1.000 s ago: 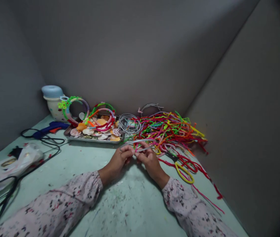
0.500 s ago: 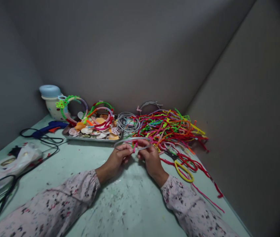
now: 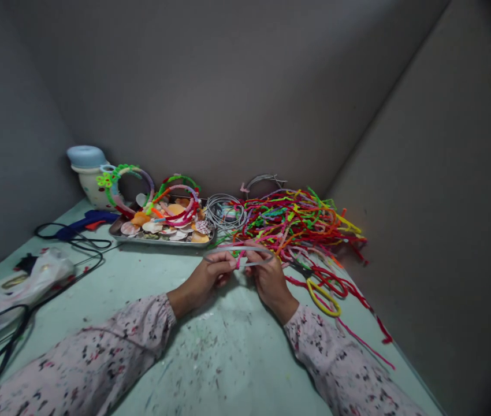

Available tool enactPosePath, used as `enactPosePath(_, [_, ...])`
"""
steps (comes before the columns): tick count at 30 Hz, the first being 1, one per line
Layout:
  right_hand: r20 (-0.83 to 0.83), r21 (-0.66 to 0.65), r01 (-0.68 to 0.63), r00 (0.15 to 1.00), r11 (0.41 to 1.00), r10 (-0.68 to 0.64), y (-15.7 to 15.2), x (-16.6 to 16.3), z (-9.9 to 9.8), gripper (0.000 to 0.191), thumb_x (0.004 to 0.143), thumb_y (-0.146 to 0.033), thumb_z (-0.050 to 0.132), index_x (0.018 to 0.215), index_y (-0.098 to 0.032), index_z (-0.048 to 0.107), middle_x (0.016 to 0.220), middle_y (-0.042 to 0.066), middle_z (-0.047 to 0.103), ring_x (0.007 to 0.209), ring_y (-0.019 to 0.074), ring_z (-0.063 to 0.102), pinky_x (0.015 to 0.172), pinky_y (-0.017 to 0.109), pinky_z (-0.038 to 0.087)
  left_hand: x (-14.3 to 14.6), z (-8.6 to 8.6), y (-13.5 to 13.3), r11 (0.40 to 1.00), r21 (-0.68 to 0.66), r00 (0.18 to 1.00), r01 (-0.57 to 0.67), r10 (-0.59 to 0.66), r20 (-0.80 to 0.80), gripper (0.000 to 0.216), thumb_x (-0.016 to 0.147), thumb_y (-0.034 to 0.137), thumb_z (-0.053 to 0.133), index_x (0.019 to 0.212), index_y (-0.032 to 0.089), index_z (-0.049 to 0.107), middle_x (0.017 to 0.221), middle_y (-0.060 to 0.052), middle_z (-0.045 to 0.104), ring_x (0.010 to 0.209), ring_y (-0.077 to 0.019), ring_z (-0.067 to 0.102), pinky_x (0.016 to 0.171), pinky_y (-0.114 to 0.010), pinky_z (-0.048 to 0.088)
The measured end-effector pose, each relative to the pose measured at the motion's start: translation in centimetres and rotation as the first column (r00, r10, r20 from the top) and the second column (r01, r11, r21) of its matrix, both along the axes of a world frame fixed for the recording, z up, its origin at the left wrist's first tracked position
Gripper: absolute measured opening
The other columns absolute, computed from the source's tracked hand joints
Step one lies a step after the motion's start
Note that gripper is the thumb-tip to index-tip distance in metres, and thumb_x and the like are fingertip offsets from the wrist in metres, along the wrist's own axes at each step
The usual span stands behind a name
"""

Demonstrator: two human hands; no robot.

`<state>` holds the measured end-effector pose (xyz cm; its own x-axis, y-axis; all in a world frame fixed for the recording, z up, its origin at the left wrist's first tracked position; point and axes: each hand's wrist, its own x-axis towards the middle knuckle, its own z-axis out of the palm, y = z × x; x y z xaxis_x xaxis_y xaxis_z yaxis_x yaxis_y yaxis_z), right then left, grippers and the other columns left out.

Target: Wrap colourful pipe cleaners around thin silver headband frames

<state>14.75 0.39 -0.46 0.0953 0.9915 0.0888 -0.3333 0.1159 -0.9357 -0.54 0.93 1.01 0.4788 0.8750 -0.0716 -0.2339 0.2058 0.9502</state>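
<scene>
Both my hands meet at the middle of the pale green table (image 3: 211, 358). My left hand (image 3: 209, 276) pinches one end of a thin grey metal headband (image 3: 235, 250), its fingers closed on it. Fingers of my right hand (image 3: 267, 276) are closed on the same headband a little to the right, together with a pink pipe cleaner (image 3: 240, 259) that hangs between the hands. Just beyond my right hand lies a big tangle of coloured pipe cleaners (image 3: 297, 222).
A metal tray (image 3: 159, 238) with shells and wrapped headbands stands at the back left, beside a coil of grey headbands (image 3: 223, 212). A blue-lidded jar (image 3: 87, 173), a blue glue gun (image 3: 83, 222), black cords (image 3: 20, 323) and a plastic bag (image 3: 20, 286) lie left. Walls close in behind and right.
My hands have shifted slightly away from me with the headband. The left fingers have slid a little along the band; the grip of both hands stays the same.
</scene>
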Motion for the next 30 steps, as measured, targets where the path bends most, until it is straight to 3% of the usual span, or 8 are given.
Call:
enactPosePath(8, [0.172, 0.125, -0.057, 0.985, 0.991, 0.035, -1.4, -0.3, 0.5, 0.025, 0.079, -0.035, 0.061, 0.100, -0.021, 0.060, 0.083, 0.001, 0.063, 0.056, 0.0103, 0.055, 0.054, 0.024, 0.045, -0.2, -0.1, 0.6, 0.993, -0.082, 0.985, -0.082, 0.094, 0.146, 0.019, 0.069, 0.029, 0.069, 0.070, 0.015, 0.056, 0.059, 0.004, 0.043, 0.047, -0.0052, 0.032, 0.044, -0.020, 0.020])
enactPosePath(17, [0.430, 0.252, 0.082, 0.883, 0.964, -0.187, -2.1, -1.1, 0.6, 0.018, 0.088, -0.036, 0.053, 0.089, -0.019, 0.060, 0.072, 0.001, 0.061, 0.056, 0.0127, 0.056, 0.055, 0.026, 0.045, -0.1, -0.2, 0.2, 0.997, -0.003, 0.994, -0.071, 0.071, 0.080, 0.020, 0.073, 0.032, 0.068, 0.074, 0.016, 0.056, 0.056, 0.004, 0.044, 0.047, -0.0060, 0.035, 0.045, -0.021, 0.023])
enactPosePath(23, [0.501, 0.251, 0.095, 0.838, 0.963, -0.214, -2.2, -1.1, 0.9, 0.019, 0.090, -0.036, 0.050, 0.102, -0.022, 0.058, 0.079, 0.002, 0.063, 0.059, 0.0143, 0.058, 0.059, 0.027, 0.047, 0.0, -0.9, 0.7, 0.990, 0.035, 0.990, -0.138, 0.138, 0.016, 0.026, 0.070, 0.036, 0.073, 0.076, 0.016, 0.057, 0.054, 0.005, 0.045, 0.046, -0.0059, 0.035, 0.044, -0.021, 0.021])
enactPosePath(30, [0.599, 0.259, 0.105, 0.762, 0.960, -0.245, -1.9, -0.7, 0.6, 0.017, 0.089, -0.035, 0.052, 0.087, -0.021, 0.061, 0.067, 0.000, 0.059, 0.061, 0.0155, 0.055, 0.061, 0.028, 0.044, 0.3, -0.8, 0.6, 0.980, 0.064, 0.982, -0.189, 0.189, 0.002, 0.028, 0.070, 0.038, 0.073, 0.075, 0.017, 0.056, 0.052, 0.006, 0.042, 0.045, -0.0055, 0.034, 0.043, -0.020, 0.021])
